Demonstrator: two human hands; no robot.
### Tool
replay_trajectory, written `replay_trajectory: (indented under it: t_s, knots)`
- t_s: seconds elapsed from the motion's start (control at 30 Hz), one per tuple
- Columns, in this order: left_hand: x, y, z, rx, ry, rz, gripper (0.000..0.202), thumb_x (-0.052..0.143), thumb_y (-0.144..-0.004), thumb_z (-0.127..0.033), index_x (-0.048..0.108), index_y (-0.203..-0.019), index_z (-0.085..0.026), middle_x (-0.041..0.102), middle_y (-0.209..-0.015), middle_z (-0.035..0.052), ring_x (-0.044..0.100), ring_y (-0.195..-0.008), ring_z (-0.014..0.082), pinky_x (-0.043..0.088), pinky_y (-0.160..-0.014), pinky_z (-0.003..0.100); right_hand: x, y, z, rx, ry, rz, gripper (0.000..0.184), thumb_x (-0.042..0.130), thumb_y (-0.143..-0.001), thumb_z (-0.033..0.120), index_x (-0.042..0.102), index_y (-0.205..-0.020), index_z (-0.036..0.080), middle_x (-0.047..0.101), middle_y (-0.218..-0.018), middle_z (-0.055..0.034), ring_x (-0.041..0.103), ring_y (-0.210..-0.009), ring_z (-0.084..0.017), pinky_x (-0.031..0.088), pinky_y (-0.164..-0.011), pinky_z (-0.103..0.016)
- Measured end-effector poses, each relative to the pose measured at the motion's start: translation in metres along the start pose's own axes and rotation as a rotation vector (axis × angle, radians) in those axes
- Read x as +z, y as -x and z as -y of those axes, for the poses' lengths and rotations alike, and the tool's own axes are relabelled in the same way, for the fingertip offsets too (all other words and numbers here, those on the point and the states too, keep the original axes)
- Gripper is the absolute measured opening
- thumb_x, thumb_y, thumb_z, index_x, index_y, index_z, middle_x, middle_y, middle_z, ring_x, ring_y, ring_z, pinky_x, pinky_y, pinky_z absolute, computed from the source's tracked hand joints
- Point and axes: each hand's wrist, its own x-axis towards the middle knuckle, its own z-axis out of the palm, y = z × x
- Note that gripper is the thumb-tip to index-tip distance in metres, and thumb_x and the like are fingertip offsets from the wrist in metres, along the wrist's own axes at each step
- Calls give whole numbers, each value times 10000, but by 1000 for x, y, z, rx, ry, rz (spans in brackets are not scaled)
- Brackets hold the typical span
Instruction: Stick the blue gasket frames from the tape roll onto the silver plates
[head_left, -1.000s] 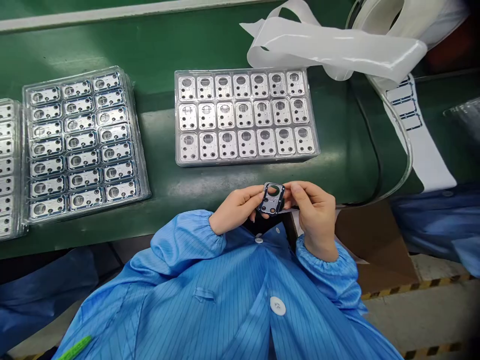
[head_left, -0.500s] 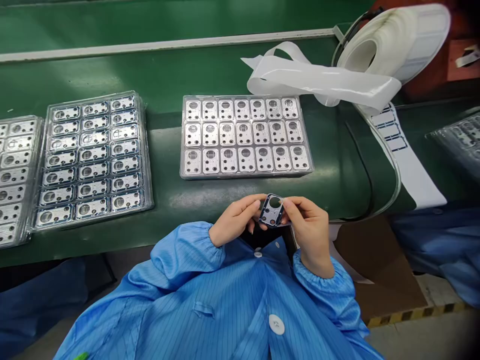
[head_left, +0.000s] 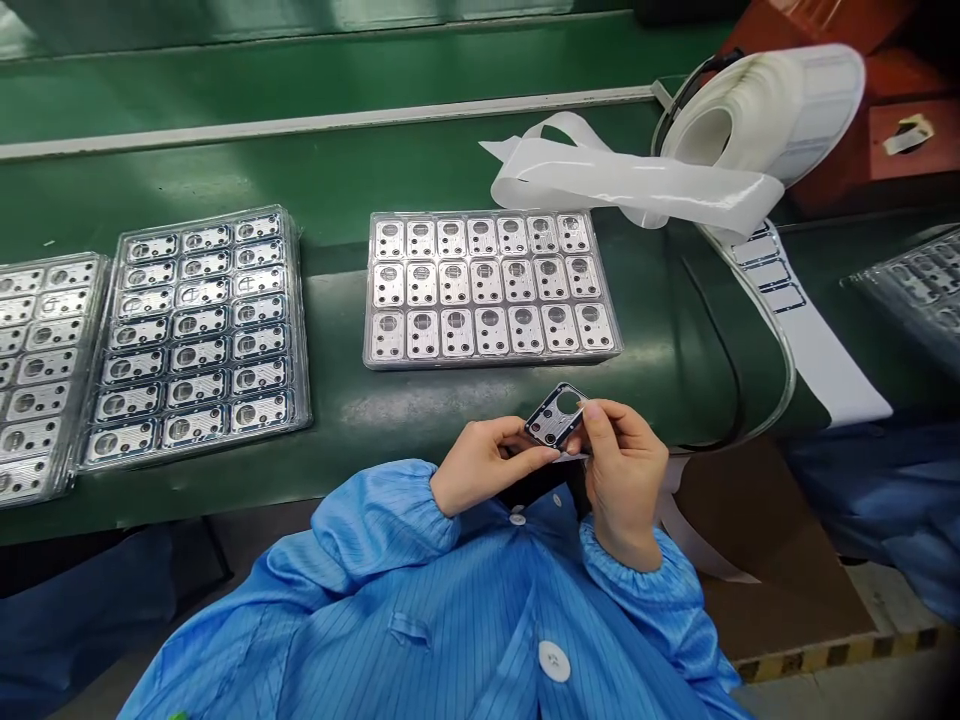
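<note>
A small metal plate (head_left: 555,415) with a dark border, one large round hole and smaller holes is held up, tilted, in front of my chest. My left hand (head_left: 484,462) grips its lower left side, thumb along the bottom edge. At its upper right edge, my right hand (head_left: 622,465) pinches it between thumb and fingers. Some fingertips are hidden behind the plate. Just beyond my hands lies a clear plastic tray (head_left: 367,345) filled with rows of similar silver plates, which lack the dark border.
Stacked trays of dark-bordered plates (head_left: 307,400) stand on the left of the green bench (head_left: 360,400), another tray (head_left: 90,440) beside them. A big roll of label backing (head_left: 795,110) at the right trails a curled white strip (head_left: 637,185). A dark cable (head_left: 720,340) runs down the right.
The plate has turned clockwise in my fingers, so its large hole now points up and right. My left thumb has slid down to its lower edge. The whole view has shifted slightly.
</note>
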Motion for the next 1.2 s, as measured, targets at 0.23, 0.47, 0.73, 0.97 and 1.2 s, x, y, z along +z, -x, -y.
replay_trajectory:
  t_s: [0.23,0.47,0.73,0.97,1.2]
  knots:
    - [1,0,2,-22,140,26,397,716,-799,-497,637,-854,-112,741,-766,77,655,-680,129,514,-655,235,5,3,0,10,0,22,194,706,-865,400,704,-868,206,605,-584,36,573,-498,-116,472,-497,-245]
    - [-4,1,-3,-10,174,104,445,720,-785,-541,665,-849,-104,726,-728,66,618,-631,102,500,-612,208,4,4,0,-35,63,71,232,715,-853,363,730,-1043,231,637,-647,29,600,-522,-121,521,-520,-257]
    - [-15,4,-7,-32,128,156,444,689,-816,-541,720,-835,-99,741,-795,79,597,-654,89,481,-588,187,2,5,2,-68,86,77,179,717,-848,320,745,-1000,228,641,-634,26,574,-505,-106,506,-482,-230]
    - [-16,1,-3,-15,158,97,528,710,-786,-565,725,-1020,-91,669,-694,35,562,-586,86,467,-551,199,-6,5,3,-94,183,114,180,677,-877,308,720,-1028,220,655,-665,15,581,-511,-114,510,-469,-233]
    - [-10,1,-7,-8,77,16,410,679,-815,-516,684,-890,-113,589,-634,-8,517,-555,74,411,-524,193,-4,-6,10,-627,538,134,257,657,-881,186,683,-1136,204,706,-1037,-92,687,-888,-199,601,-745,-323]
